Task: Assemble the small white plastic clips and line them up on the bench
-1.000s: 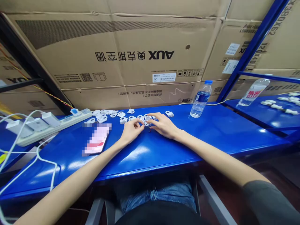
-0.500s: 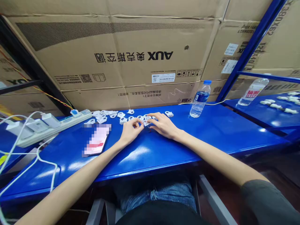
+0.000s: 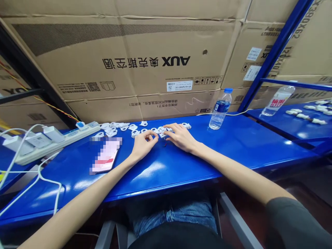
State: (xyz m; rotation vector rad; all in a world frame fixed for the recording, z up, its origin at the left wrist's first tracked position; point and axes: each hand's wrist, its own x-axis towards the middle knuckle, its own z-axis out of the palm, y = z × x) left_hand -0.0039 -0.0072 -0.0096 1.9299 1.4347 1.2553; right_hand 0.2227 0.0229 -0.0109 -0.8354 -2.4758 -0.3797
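Note:
My left hand point(image 3: 144, 144) is at the row of white parts, its thumb and index fingertip pinched together. Whatever lies in that pinch, if anything, is too small to make out. Facing it, my right hand point(image 3: 182, 137) curls its fingers and thumb around a small white plastic part point(image 3: 162, 134). Thin dark and red wires point(image 3: 165, 144) hang below this part. More white ring-shaped parts lie behind the hands, some hidden by the right fingers. One white part point(image 3: 186, 126) rests just beyond my right hand.
A phone point(image 3: 107, 155) lies left of my left arm. A power strip point(image 3: 74, 136) with chargers and white cables runs along the left. Loose white parts point(image 3: 118, 125) are piled at the back. A water bottle point(image 3: 219, 112) stands at right; cardboard boxes point(image 3: 129, 41) wall the back.
The view has shifted slightly. My left fingertips have drawn a little away from the white part, while my right hand stays at it. The wires below the part show more clearly.

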